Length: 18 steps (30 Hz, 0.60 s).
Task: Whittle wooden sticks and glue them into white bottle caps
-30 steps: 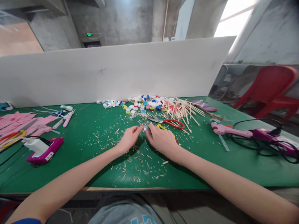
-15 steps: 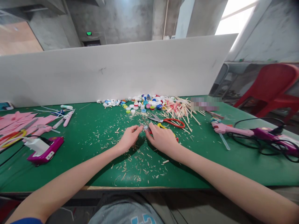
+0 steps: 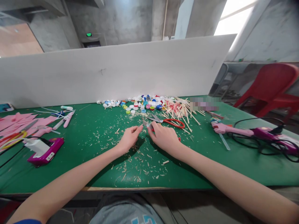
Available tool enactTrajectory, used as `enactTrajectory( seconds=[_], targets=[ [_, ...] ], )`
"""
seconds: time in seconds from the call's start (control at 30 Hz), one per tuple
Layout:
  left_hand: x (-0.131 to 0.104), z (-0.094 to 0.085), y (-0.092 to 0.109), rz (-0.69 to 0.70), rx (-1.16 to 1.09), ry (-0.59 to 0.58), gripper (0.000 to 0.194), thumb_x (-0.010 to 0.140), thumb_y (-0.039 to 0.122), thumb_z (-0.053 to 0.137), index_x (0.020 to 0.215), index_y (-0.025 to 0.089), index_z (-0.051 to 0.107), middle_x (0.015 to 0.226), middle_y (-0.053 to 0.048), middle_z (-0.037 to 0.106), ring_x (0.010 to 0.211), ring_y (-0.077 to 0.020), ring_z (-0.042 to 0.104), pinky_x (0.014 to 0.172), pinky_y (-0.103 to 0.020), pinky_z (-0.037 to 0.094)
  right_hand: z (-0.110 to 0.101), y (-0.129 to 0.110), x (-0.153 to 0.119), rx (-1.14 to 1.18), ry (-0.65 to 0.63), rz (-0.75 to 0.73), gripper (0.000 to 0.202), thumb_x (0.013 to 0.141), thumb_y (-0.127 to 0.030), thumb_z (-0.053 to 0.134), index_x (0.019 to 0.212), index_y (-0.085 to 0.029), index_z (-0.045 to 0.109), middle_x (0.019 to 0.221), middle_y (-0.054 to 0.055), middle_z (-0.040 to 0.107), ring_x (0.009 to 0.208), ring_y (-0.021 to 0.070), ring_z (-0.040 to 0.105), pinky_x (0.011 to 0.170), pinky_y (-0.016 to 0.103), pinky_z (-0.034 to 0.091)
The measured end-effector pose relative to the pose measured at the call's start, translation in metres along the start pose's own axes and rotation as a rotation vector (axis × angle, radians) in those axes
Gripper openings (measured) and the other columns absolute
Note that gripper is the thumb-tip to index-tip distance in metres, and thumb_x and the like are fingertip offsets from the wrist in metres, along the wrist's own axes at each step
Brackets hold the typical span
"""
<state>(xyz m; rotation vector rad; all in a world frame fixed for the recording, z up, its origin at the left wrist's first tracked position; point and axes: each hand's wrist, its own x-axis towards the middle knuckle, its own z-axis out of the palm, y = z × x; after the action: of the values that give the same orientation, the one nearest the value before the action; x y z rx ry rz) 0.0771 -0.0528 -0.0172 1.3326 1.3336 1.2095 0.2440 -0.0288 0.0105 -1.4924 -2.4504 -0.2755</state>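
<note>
My right hand [image 3: 164,135] is closed around a pair of scissors whose pale metal blades [image 3: 146,124] point up and left past my fingertips. Most of their handle is hidden by the hand, with a red bit showing beyond the wrist side. Just left of the blades, my left hand [image 3: 130,137] is pinched, thumb against forefinger. Whatever it holds is too small or hidden to name. A second pair of scissors with orange handles [image 3: 174,123] lies on the table behind my right hand. Pale wood shavings [image 3: 140,169] are scattered under and around both hands.
Many bottle caps [image 3: 135,104] are heaped at the back, beside a pile of thin wooden sticks [image 3: 185,110]. Pink sheets [image 3: 17,121] and a magenta power strip [image 3: 46,152] lie left. A pink glue gun [image 3: 230,129] with black cables is right. A white panel [image 3: 112,73] stands behind.
My right hand has shifted slightly right and up, away from the left fingertips, and more of the blade shows. The yellow handle parts seen earlier are now covered. My left hand has barely moved.
</note>
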Motion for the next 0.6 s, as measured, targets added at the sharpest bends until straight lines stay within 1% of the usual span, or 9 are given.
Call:
enactTrajectory(
  seconds=[0.1, 0.23, 0.3, 0.43, 0.6],
  targets=[
    [0.000, 0.000, -0.001, 0.003, -0.016, -0.013, 0.047, 0.083, 0.063, 0.054, 0.068, 0.021, 0.037, 0.042, 0.012, 0.025, 0.032, -0.0045, 0.023, 0.032, -0.018, 0.020, 0.001, 0.008, 0.004, 0.019, 0.011, 0.018, 0.038, 0.099, -0.043, 0.026, 0.101, -0.018, 0.054, 0.087, 0.007, 0.069, 0.058, 0.0152, 0.057, 0.050, 0.030, 0.016],
    [0.000, -0.002, -0.003, -0.006, -0.054, -0.035, 0.041, 0.086, 0.058, 0.051, 0.071, 0.022, 0.037, 0.047, 0.011, 0.027, 0.033, -0.0050, 0.026, 0.033, -0.018, 0.022, -0.001, 0.014, 0.007, 0.057, 0.045, 0.019, 0.039, 0.100, -0.043, 0.022, 0.100, -0.019, 0.052, 0.087, 0.006, 0.069, 0.058, 0.0143, 0.056, 0.050, 0.030, 0.017],
    [0.000, -0.003, -0.002, -0.021, -0.076, -0.046, 0.037, 0.088, 0.053, 0.050, 0.073, 0.022, 0.036, 0.050, 0.011, 0.027, 0.035, -0.0047, 0.026, 0.034, -0.018, 0.020, -0.001, 0.013, 0.007, 0.073, 0.049, 0.001, 0.039, 0.100, -0.043, 0.021, 0.100, -0.019, 0.052, 0.086, 0.006, 0.068, 0.058, 0.0142, 0.055, 0.051, 0.030, 0.017],
    [0.000, -0.002, 0.003, -0.074, -0.131, -0.078, 0.028, 0.091, 0.042, 0.045, 0.075, 0.023, 0.032, 0.053, 0.011, 0.022, 0.038, -0.0042, 0.020, 0.037, -0.016, 0.014, 0.000, 0.007, 0.004, 0.093, 0.028, -0.056, 0.039, 0.099, -0.043, 0.022, 0.098, -0.020, 0.053, 0.083, 0.005, 0.067, 0.059, 0.0142, 0.054, 0.051, 0.030, 0.018],
    [-0.002, 0.002, 0.009, -0.102, -0.157, -0.109, 0.015, 0.092, 0.031, 0.039, 0.080, 0.023, 0.035, 0.058, 0.009, 0.023, 0.043, -0.0051, 0.018, 0.038, -0.015, 0.012, 0.005, 0.006, 0.002, 0.103, 0.005, -0.104, 0.036, 0.100, -0.044, 0.023, 0.097, -0.021, 0.051, 0.084, 0.003, 0.067, 0.063, 0.0145, 0.056, 0.052, 0.029, 0.017]
  ],
)
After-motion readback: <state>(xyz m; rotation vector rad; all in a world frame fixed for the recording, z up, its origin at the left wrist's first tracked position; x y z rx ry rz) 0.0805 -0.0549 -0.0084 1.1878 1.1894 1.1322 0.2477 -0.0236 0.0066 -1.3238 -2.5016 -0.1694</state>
